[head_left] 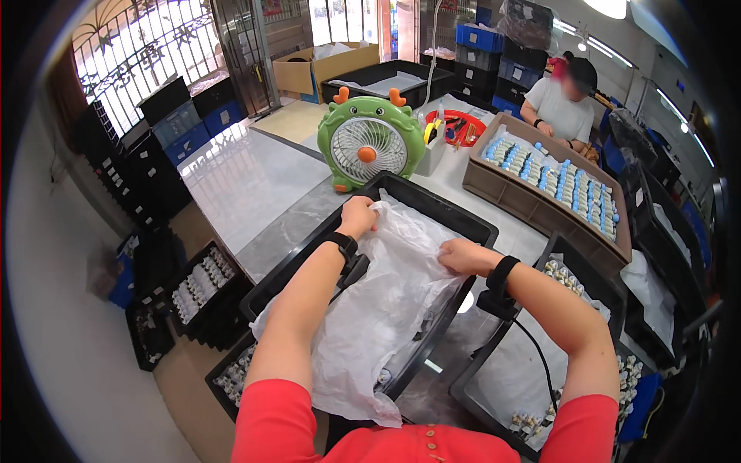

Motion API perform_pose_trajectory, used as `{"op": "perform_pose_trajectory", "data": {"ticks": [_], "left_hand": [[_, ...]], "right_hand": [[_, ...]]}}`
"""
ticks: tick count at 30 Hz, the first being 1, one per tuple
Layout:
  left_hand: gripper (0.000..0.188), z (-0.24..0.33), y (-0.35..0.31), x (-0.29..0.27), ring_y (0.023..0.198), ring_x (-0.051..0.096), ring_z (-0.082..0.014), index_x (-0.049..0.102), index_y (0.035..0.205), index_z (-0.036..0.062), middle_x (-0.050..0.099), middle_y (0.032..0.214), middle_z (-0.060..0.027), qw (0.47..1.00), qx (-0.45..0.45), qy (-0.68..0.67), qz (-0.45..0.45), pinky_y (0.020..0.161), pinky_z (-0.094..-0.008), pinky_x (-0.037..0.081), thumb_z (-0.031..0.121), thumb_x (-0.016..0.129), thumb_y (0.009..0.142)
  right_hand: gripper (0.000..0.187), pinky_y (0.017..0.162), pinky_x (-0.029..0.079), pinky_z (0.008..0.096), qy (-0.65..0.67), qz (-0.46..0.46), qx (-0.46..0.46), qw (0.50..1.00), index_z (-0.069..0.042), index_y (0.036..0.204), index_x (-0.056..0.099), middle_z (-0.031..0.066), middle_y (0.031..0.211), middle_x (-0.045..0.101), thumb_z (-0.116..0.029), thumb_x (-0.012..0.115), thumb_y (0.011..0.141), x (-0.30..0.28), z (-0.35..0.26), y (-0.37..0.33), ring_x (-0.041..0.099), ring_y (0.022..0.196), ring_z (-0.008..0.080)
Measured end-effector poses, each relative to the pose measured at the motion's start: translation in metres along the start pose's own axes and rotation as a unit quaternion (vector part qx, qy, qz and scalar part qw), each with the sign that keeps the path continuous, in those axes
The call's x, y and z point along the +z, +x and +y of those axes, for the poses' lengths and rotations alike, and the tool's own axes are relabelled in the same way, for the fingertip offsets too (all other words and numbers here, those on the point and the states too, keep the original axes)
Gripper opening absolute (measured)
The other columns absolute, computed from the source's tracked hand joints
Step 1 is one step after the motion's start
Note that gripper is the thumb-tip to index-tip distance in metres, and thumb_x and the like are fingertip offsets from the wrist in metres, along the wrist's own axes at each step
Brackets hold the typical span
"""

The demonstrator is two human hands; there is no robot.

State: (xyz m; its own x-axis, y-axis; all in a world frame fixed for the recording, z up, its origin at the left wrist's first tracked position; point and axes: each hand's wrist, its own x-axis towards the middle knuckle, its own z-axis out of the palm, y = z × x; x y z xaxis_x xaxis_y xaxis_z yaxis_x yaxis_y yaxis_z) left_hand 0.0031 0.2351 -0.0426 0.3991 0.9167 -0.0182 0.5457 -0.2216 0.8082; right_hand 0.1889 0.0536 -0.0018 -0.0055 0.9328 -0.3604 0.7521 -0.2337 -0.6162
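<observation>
A thin, crumpled white sheet (378, 301) hangs between both hands over a long black tray (446, 210). With fingers closed, my left hand (358, 217) grips the sheet at its far left edge. My right hand (465, 255) pinches the sheet's right edge, near the tray's right side. The near end of the sheet droops past the tray's front toward my red shirt. Most of the tray's inside is hidden by the sheet; a few small pale parts show at its near right edge. Both wrists wear black bands with small devices.
Beyond the tray stands a green cartoon fan (368, 153). A brown crate (540, 222) of blue-and-white pieces is at right, with a person (562, 108) behind it. Near a red basket (472, 122) lie tools. Another black tray (468, 383) with small parts sits at lower right.
</observation>
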Motion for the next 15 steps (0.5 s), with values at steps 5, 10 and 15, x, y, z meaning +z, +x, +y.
{"op": "perform_pose_trajectory", "data": {"ticks": [5, 10, 15], "left_hand": [[0.026, 0.014, 0.0, -0.001, 0.07, 0.068, -0.0281, 0.065, 0.082, -0.0016, 0.067, 0.083, -0.0194, 0.986, 0.027, 0.15, 0.064, 0.065, -0.0352, 0.054, 0.024, 0.067, 0.079], [0.026, 0.023, -0.012, 0.007, 0.087, 0.065, -0.0355, 0.065, 0.086, 0.0005, 0.066, 0.092, -0.0224, 0.948, 0.067, 0.296, 0.1, 0.076, -0.0426, 0.053, 0.025, 0.068, 0.077], [0.014, 0.008, 0.002, 0.022, 0.077, 0.065, -0.0357, 0.052, 0.093, 0.0022, 0.058, 0.092, -0.0196, 0.91, 0.192, 0.325, 0.169, 0.063, -0.0406, 0.054, 0.005, 0.057, 0.08]], "right_hand": [[0.022, 0.075, 0.052, 0.0424, -0.251, 0.125, 0.022, 0.96, 0.002, 0.086, 0.065, 0.0247, 0.093, 0.065, -0.007, 0.048, 0.077, 0.006, 0.009, 0.01, 0.063, 0.09, 0.0412], [0.018, 0.075, 0.053, 0.0416, -0.364, 0.077, 0.003, 0.928, 0.001, 0.084, 0.067, 0.0214, 0.09, 0.066, -0.007, 0.056, 0.073, 0.009, 0.011, 0.009, 0.065, 0.086, 0.0359], [0.015, 0.068, 0.054, 0.0421, -0.373, 0.136, -0.032, 0.917, 0.005, 0.085, 0.06, 0.0218, 0.078, 0.064, -0.002, 0.054, 0.073, 0.008, 0.023, 0.013, 0.065, 0.075, 0.0375]]}}
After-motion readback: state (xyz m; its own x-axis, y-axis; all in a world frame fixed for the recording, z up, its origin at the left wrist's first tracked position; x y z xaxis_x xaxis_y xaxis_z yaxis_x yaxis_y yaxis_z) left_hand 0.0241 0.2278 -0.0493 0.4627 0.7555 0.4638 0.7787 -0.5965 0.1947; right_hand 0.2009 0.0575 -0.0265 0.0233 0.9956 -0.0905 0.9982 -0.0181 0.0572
